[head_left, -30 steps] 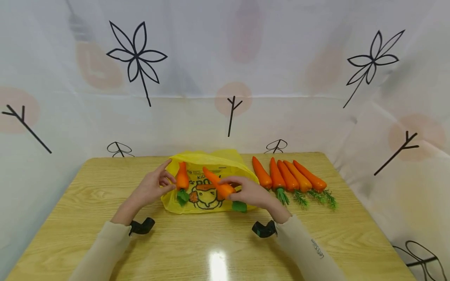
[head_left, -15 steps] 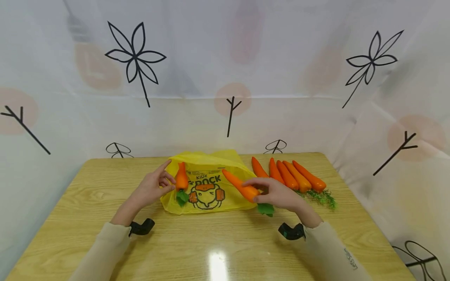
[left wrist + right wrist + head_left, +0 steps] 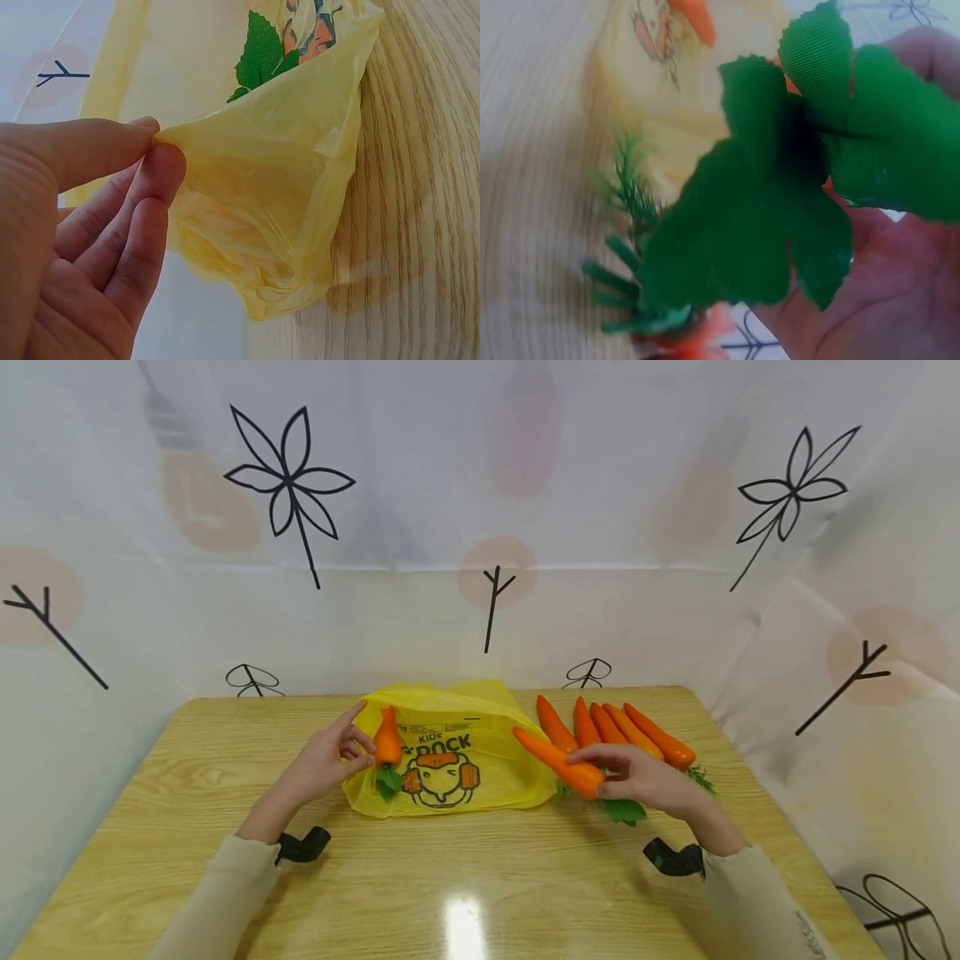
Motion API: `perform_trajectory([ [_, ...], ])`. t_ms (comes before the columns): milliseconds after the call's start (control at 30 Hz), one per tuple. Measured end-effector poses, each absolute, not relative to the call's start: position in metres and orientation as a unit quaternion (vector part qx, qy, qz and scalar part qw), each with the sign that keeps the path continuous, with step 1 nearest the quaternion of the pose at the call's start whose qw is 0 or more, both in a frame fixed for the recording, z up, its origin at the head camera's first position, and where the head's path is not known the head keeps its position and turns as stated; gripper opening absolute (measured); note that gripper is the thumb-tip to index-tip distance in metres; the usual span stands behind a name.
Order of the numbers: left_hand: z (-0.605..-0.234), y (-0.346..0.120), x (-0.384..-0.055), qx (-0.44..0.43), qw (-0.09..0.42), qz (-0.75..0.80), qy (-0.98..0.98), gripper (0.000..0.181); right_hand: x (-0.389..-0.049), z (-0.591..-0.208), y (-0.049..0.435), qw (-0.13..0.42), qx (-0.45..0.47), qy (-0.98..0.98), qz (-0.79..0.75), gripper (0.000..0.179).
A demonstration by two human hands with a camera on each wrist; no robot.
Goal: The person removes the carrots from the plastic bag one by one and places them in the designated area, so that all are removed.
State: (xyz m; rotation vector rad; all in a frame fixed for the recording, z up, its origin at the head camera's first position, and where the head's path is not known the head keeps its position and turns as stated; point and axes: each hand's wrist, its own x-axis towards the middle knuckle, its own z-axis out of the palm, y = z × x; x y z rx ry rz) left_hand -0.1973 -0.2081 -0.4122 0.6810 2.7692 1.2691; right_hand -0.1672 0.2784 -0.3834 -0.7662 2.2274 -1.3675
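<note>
My left hand (image 3: pixel 318 766) pinches the rim of a yellow plastic bag (image 3: pixel 498 781) between thumb and finger. The bag lies with its mouth toward me, a cartoon face printed on it. Inside, at its left, is an orange carrot (image 3: pixel 387 746) with green leaves (image 3: pixel 260 54). My right hand (image 3: pixel 648 783) grips another carrot (image 3: pixel 551 757) by its thick end, over the bag's right edge, tip pointing up and left. Its broad green leaves (image 3: pixel 727 232) hang below the hand and fill much of the right wrist view.
Several carrots (image 3: pixel 660 735) lie in a row at the table's back right, partly hidden behind my right hand. Feathery greens (image 3: pixel 630 184) show beside the bag. The wooden table (image 3: pixel 360 893) ends at a patterned cloth (image 3: pixel 420 618) behind.
My right hand has moved to the right with its carrot, from over the bag's middle to its right edge. The left hand stays at the bag's rim.
</note>
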Motion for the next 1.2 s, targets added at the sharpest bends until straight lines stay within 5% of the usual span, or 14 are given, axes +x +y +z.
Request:
perform_trajectory([
  [300, -0.414, -0.210, -0.198, 0.224, 0.005, 0.411, 0.884, 0.086, -0.167, -0.386, 0.314, 0.195, -0.289, 0.796, -0.495, 0.042],
  [933, -0.417, -0.211, -0.199, 0.224, 0.006, 0.410, 0.884, 0.087, -0.172, -0.375, 0.395, 0.050, -0.208, 0.864, -0.456, 0.040],
  [1200, -0.418, -0.210, -0.200, 0.221, 0.003, 0.403, 0.888, 0.087, -0.186, -0.377, 0.423, 0.068, -0.101, 0.907, -0.403, 0.051],
])
